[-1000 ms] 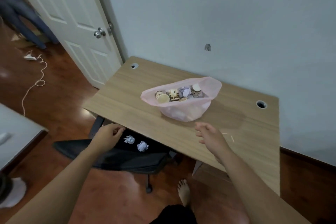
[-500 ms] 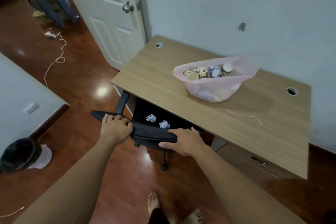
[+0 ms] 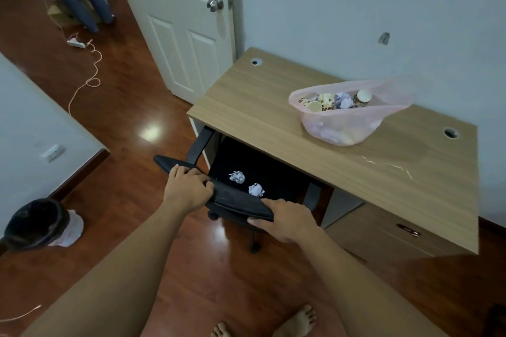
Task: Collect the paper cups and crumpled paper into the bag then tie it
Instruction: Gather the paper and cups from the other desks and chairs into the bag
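gripping the near edge of the chair (image 3: 238, 200), left hand (image 3: 189, 189) and right hand (image 3: 284, 220) curl round it, probably to pull it out; two paper balls (image 3: 237, 177) lie mid-seat, the bag (image 3: 342, 128) sits at the far edge of the desk (image 3: 260, 107).

This looks like a room in a home, perhaps a study or bedroom; the wide view leaves that open. A white panelled door (image 3: 175, 35) with a round knob (image 3: 215, 3) meets a glossy wood floor (image 3: 123, 107). A wooden desk (image 3: 273, 107) with cable holes (image 3: 256, 62) at its back corners stands against the pale wall (image 3: 328, 8), with a drawer unit (image 3: 383, 235) and a black office chair (image 3: 241, 200) under it. A power strip (image 3: 75, 42) trails its cord, and the person's feet (image 3: 297, 321) are bare.
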